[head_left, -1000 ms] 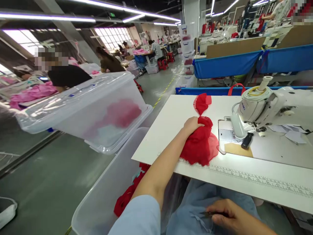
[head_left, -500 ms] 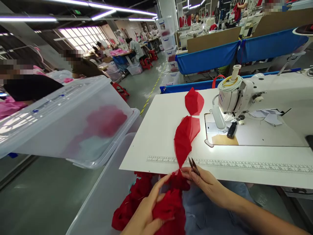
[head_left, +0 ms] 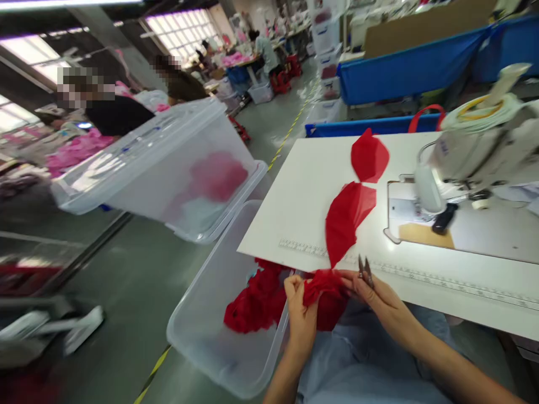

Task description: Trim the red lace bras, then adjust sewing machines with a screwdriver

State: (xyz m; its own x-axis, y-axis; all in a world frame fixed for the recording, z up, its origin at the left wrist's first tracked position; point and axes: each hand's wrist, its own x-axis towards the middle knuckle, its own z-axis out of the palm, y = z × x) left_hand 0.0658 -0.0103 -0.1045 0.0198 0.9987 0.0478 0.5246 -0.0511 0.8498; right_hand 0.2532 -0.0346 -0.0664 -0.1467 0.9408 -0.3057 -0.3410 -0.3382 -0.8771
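Note:
My left hand (head_left: 302,306) pinches a bunched piece of red sheer fabric (head_left: 322,292) just off the table's front edge. On the other side of the bunch, my right hand (head_left: 374,289) grips the same fabric with its fingertips and keeps a pair of thread snips (head_left: 365,271) in the palm, blades pointing up. From the bunch, a chain of red fabric pieces (head_left: 343,221) runs over the white table (head_left: 290,196), joined at narrow points. More red fabric (head_left: 255,303) lies heaped in the clear plastic bin (head_left: 202,303) beside my left hand.
A sewing machine (head_left: 467,151) stands on the table's right, with a printed ruler (head_left: 396,270) along the front edge. At the left, a closed clear storage box (head_left: 181,179) sits tilted by the bin. Co-workers sit farther left, and stacked boxes (head_left: 328,67) stand behind.
My left hand has gone from the fabric on the table down to the bunch by the edge. My right hand has risen from my lap with the snips. The red chain now lies stretched out.

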